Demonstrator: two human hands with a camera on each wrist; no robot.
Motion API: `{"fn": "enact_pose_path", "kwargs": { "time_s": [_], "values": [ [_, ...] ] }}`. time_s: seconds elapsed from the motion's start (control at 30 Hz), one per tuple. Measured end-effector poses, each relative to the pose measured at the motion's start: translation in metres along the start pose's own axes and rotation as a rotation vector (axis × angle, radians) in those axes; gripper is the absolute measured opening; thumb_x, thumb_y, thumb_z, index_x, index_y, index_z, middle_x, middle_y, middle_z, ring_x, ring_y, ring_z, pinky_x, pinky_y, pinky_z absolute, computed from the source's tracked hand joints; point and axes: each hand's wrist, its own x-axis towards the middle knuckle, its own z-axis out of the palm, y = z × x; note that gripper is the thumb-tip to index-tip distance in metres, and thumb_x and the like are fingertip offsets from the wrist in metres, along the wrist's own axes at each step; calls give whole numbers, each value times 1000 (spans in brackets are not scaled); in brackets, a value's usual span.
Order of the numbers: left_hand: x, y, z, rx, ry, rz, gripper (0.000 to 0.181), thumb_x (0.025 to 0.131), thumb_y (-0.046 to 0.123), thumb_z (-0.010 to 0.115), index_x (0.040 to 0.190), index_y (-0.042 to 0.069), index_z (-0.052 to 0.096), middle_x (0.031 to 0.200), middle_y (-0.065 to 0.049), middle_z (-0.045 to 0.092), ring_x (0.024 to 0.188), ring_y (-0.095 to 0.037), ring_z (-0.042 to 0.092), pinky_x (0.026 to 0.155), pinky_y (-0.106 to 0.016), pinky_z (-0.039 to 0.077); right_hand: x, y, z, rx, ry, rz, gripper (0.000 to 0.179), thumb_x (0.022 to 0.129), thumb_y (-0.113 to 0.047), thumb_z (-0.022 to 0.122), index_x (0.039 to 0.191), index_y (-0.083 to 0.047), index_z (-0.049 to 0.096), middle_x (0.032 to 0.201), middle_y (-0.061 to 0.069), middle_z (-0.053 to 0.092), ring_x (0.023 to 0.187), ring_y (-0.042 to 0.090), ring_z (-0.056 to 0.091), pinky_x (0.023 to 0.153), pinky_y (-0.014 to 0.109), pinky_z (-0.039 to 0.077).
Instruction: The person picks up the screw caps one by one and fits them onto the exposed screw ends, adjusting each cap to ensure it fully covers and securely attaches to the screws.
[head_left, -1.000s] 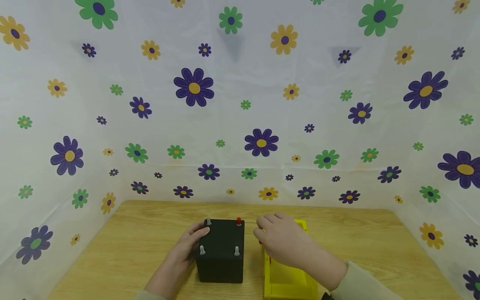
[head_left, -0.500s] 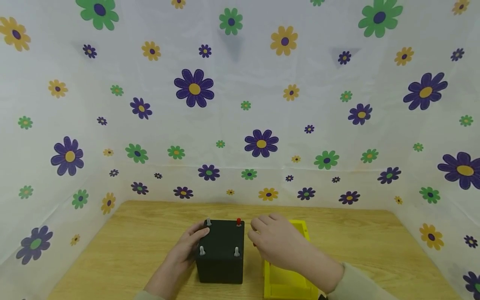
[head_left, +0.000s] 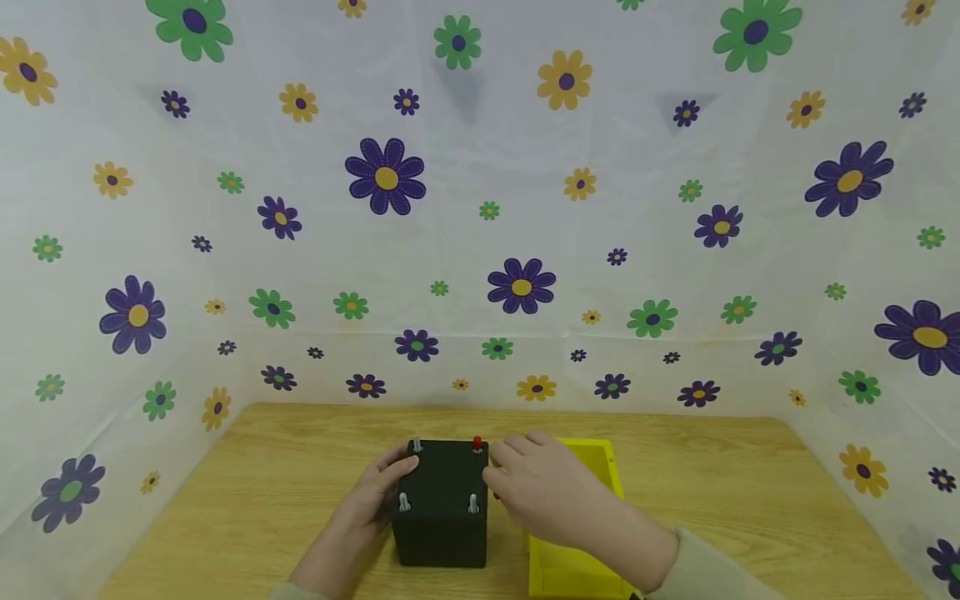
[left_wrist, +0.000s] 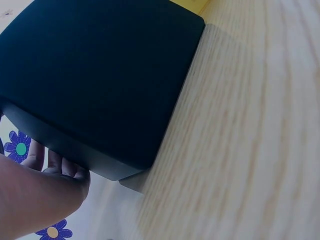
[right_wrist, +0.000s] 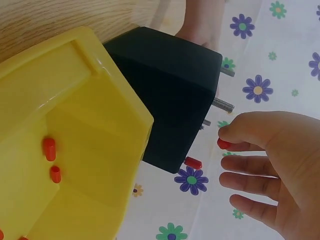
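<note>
A black box (head_left: 446, 492) stands on the table with metal studs on its top. One stud, at the far right corner, wears a red cap (head_left: 477, 443); three are bare, among them a threaded stud (right_wrist: 222, 104) in the right wrist view. My left hand (head_left: 367, 500) grips the box's left side, thumb over the top edge. Just right of the box, my right hand (head_left: 536, 492) pinches a small red cap (right_wrist: 223, 144) between thumb and index finger, its other fingers extended. In the right wrist view that cap is apart from the studs.
A yellow bin (head_left: 577, 583) stands right of the box, partly under my right forearm. Loose red caps (right_wrist: 49, 149) lie inside it. The wooden table (head_left: 262, 483) is enclosed by a flower-print sheet (head_left: 315, 250) at back and sides.
My right hand has moved left from over the yellow bin to beside the box, carrying the red cap. The left hand and box have stayed in place.
</note>
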Motion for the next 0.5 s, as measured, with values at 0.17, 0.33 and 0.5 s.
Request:
{"fn": "enact_pose_path", "kwargs": {
  "time_s": [0.17, 0.33, 0.5],
  "values": [
    [-1, -1, 0, -6, -10, 1, 19, 107, 16, 55, 118, 29, 64, 102, 16, 75, 94, -2, 73, 84, -22, 60, 2, -2, 0, -1, 46, -9, 6, 98, -28, 75, 101, -23, 74, 100, -6, 68, 89, 13, 59, 76, 22, 46],
    [-1, 0, 1, -3, -4, 11, 18, 107, 16, 55, 115, 29, 64, 101, 16, 74, 93, -2, 73, 84, -22, 59, 4, -4, -1, 3, 48, -9, 5, 99, -27, 75, 100, -23, 74, 102, -6, 70, 90, 13, 60, 77, 23, 47],
    [-1, 0, 0, -9, -7, 18, 18, 106, 15, 56, 113, 30, 65, 101, 15, 74, 92, -2, 72, 84, -22, 59, 8, -6, -5, 13, 25, 3, 8, 97, -28, 77, 104, -23, 76, 107, -5, 71, 95, 13, 62, 81, 23, 50]
  ]
}}
